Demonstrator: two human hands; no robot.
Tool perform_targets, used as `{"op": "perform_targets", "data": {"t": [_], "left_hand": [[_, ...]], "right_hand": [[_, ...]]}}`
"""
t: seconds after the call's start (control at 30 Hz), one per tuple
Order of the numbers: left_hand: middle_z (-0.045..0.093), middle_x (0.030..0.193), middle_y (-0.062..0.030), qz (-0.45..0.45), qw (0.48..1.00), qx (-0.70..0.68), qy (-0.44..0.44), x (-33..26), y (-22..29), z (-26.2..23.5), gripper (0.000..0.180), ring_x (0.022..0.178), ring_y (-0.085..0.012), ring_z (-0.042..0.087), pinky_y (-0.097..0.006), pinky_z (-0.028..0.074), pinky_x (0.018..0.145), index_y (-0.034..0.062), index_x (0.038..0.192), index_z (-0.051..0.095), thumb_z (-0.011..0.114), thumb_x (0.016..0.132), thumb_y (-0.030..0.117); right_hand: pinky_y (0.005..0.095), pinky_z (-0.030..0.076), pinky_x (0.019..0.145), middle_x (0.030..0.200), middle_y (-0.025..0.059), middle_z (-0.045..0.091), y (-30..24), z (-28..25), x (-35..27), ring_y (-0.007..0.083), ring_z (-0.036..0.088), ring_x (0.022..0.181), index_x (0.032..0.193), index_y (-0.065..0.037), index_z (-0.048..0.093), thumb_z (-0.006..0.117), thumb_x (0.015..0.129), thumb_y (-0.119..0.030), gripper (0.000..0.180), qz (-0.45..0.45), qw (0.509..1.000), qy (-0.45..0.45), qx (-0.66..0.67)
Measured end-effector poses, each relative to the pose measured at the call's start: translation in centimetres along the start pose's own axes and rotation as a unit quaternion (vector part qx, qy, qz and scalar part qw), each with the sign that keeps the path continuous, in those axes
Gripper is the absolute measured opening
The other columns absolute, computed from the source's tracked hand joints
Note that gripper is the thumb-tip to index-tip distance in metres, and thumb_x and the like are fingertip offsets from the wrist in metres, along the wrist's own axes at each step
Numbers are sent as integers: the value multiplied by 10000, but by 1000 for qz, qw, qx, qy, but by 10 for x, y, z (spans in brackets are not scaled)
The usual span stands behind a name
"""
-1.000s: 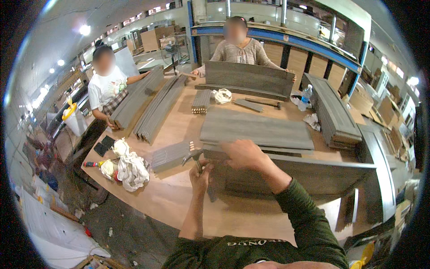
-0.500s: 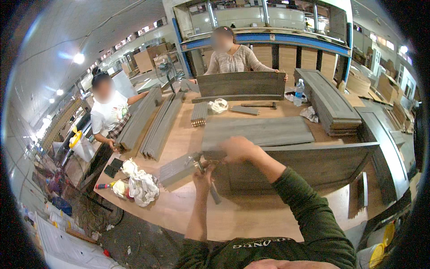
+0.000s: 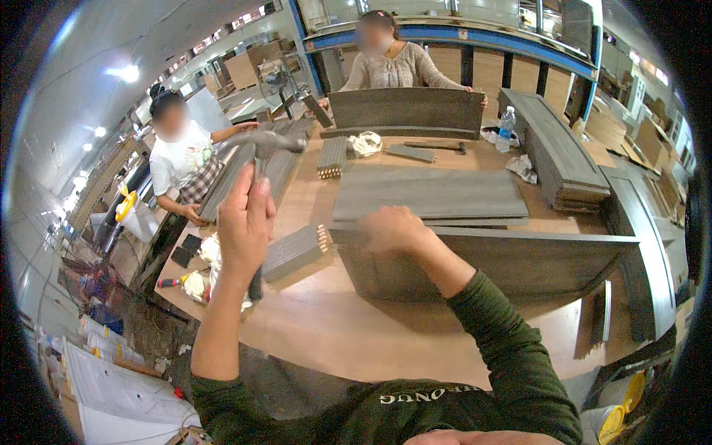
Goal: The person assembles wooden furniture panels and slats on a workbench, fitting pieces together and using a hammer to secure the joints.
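Raised over the left part of the table, my left hand (image 3: 246,226) is closed round the handle of a hammer (image 3: 279,141); the hammer's head is up and smeared by motion. My right hand (image 3: 400,231) is at the left end of a dark grey panel frame (image 3: 489,263) standing on its long edge in front of me. Its fingertips are blurred, so their grip does not show. A flat grey board (image 3: 430,194) lies just behind the frame. Below the hammer, a bundle of grey slats (image 3: 293,252) with pale dowels in its end rests on the table.
Across the table (image 3: 348,334) a person (image 3: 393,63) holds an upright grey panel (image 3: 404,110). Another person (image 3: 178,152) stands at left beside long grey pieces. A second hammer (image 3: 445,146), a water bottle (image 3: 506,130) and stacked panels (image 3: 556,141) are farther back.
My left hand has swung the hammer up and left, away from the frame's left end. My right hand stays near that end. The view has shifted slightly.
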State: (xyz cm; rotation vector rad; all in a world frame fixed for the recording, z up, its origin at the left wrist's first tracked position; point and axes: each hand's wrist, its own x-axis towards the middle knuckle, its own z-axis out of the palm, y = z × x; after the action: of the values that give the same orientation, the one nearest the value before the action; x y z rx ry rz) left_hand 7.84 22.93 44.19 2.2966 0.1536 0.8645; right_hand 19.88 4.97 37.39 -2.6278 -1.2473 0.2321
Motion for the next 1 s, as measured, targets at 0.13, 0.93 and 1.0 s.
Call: {"op": "perform_targets", "data": {"t": [0.13,0.93,1.0], "left_hand": [[553,645,-193,146,956,210,-144,-16,-40,24,259,537,-288,545,-362,439,516,15,1101,550,497,911,184],[613,918,-229,62,980,120,-147,-55,-64,46,357,810,-389,600,-435,460,716,0,1193,505,491,919,229],[613,912,-238,-17,993,63,-97,-80,-90,41,376,805,-390,598,-431,456,718,4,1198,504,495,912,247]], "right_hand": [[429,511,738,883,159,656,5,13,10,338,629,860,896,-58,669,632,732,-321,312,-15,1000,11,-12],[430,511,713,843,149,649,28,30,2,331,627,843,882,-46,642,640,730,-310,304,-72,994,50,-66],[436,510,710,854,146,648,36,27,-12,331,625,839,908,-55,630,650,735,-320,317,-54,994,68,-67]]}}
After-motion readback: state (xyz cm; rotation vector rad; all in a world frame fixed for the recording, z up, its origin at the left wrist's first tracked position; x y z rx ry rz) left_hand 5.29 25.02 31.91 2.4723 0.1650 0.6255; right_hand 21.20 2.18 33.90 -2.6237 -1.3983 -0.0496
